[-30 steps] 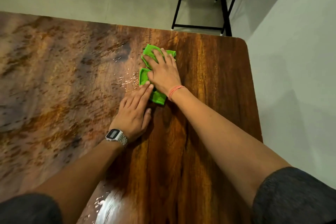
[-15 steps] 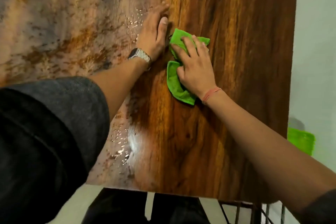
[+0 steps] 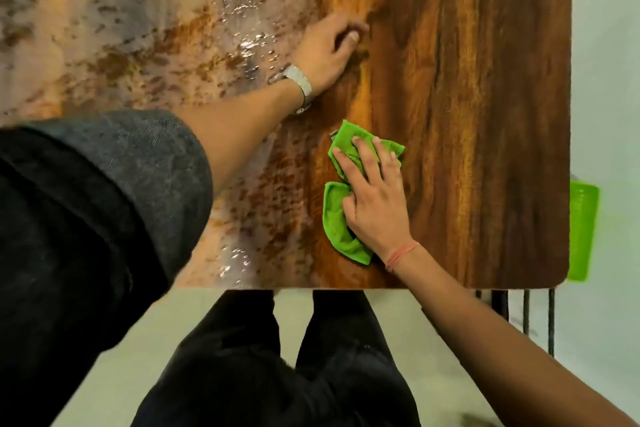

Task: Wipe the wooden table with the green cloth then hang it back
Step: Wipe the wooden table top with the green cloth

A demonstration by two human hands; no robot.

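The green cloth (image 3: 337, 218) lies crumpled on the wooden table (image 3: 485, 114), close to its near edge. My right hand (image 3: 375, 198) presses flat on top of the cloth, fingers spread, covering its middle. My left hand (image 3: 327, 52), with a metal watch on the wrist, rests on the table farther away, fingers partly curled and holding nothing. Wet streaks and droplets (image 3: 249, 42) glisten on the wood to the left of both hands.
A second green cloth (image 3: 583, 229) hangs off the table's right side. Dark metal bars (image 3: 526, 312) stand under the near right corner. My dark trousers (image 3: 277, 357) are below the near edge, over a pale floor.
My right hand has dragged the cloth toward the near edge, away from my left hand. The view has tilted down, so the table's near edge and my legs show.
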